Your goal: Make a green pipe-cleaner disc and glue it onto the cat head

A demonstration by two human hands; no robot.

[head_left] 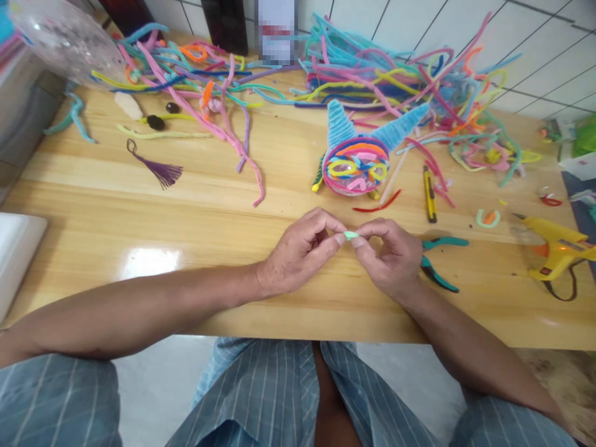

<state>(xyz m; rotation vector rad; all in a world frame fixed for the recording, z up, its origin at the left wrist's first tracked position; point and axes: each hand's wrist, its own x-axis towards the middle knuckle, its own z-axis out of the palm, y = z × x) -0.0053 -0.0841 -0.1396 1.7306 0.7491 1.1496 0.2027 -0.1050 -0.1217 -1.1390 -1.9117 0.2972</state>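
Observation:
Between the fingertips of both hands is a short light-green pipe cleaner piece [351, 235]. My left hand [305, 251] pinches its left end, and my right hand [387, 253] pinches the right end. Just beyond them stands a face made of coiled pipe cleaners [356, 166], with two blue horns, yellow eye rings and a pink mouth. Pliers with teal handles [440, 267] lie beside my right hand, their jaws hidden behind it. A thin red pipe cleaner [378, 203] rests on the table near my fingers.
A yellow glue gun [556, 245] lies at the right, and a yellow utility knife [429, 194] right of the face. Loose pipe cleaners [363, 68] heap along the tiled wall. At the left are a purple tassel [158, 169] and a white box [18, 254].

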